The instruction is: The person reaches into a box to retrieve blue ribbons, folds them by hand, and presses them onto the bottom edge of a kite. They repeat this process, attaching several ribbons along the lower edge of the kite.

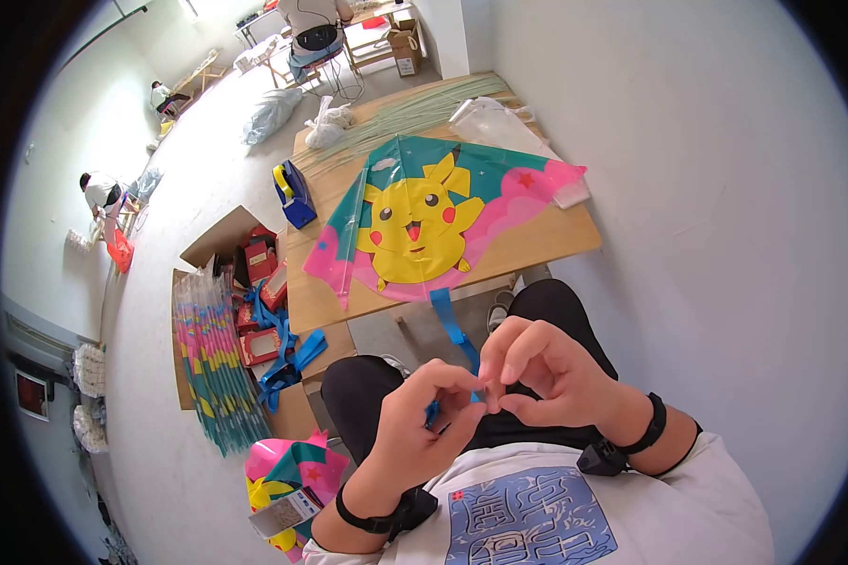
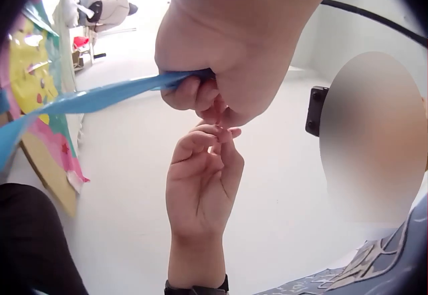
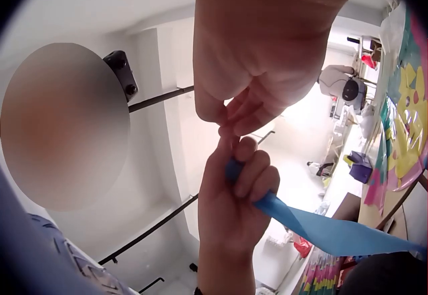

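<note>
A Pikachu kite [image 1: 415,221] lies spread on the wooden table [image 1: 546,240], its lower edge toward my lap. From that edge a blue ribbon tail [image 1: 454,330] hangs down to my hands. My left hand [image 1: 424,414] grips the ribbon in its curled fingers, as the blue strip [image 3: 321,229] coming out of the fist shows in the right wrist view. My right hand [image 1: 558,372] meets the left thumb and fingertips with its own, in front of my shirt. I cannot tell whether anything small is between the right fingertips.
A blue tape dispenser [image 1: 294,196] stands at the table's left edge. Thin green sticks [image 1: 424,111] and plastic sleeves [image 1: 499,124] lie at the back. Left of the table, a carton [image 1: 219,235] holds red boxes and bundled kites [image 1: 219,363]. A packaged kite [image 1: 325,471] is beside my left arm.
</note>
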Motion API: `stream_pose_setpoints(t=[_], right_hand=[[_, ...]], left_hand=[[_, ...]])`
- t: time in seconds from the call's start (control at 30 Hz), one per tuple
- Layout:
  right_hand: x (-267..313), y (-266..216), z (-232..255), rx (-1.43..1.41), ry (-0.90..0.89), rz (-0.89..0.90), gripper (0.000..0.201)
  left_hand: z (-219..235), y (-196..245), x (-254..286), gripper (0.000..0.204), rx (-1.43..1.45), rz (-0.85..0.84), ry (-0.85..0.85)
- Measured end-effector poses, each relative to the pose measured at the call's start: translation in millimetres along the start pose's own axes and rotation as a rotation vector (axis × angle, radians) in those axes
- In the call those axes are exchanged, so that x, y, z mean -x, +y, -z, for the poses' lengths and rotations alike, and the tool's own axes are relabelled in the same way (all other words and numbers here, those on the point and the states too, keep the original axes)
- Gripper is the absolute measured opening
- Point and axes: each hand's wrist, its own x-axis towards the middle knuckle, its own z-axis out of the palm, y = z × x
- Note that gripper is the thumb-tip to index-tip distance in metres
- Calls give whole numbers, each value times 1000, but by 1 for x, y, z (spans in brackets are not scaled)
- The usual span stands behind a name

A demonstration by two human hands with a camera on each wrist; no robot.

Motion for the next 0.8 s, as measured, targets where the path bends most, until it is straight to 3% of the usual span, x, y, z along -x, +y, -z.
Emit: stream_pose_setpoints(t=[0.07, 0.13, 0.2, 0.27, 0.47, 0.8], right_hand=[[1, 0, 0, 53, -6, 35, 29], [1, 1, -2, 78, 9, 49, 29], [1, 0, -2, 104, 23, 63, 29], [0, -2, -3, 401, 39, 117, 30], [-2, -6, -7, 760, -10, 264, 28], [-4, -13, -7, 1011, -94, 188, 21]], left_hand=[[-4, 6, -2, 21, -10, 7, 74], [-3, 11, -6, 18, -157, -122, 146], [-3, 10, -5, 18, -163, -133, 150], [-1, 9, -4, 17, -168, -144, 155], [0, 8, -4, 18, -255, -137, 147], [-3, 2, -6, 20, -441, -154, 134]])
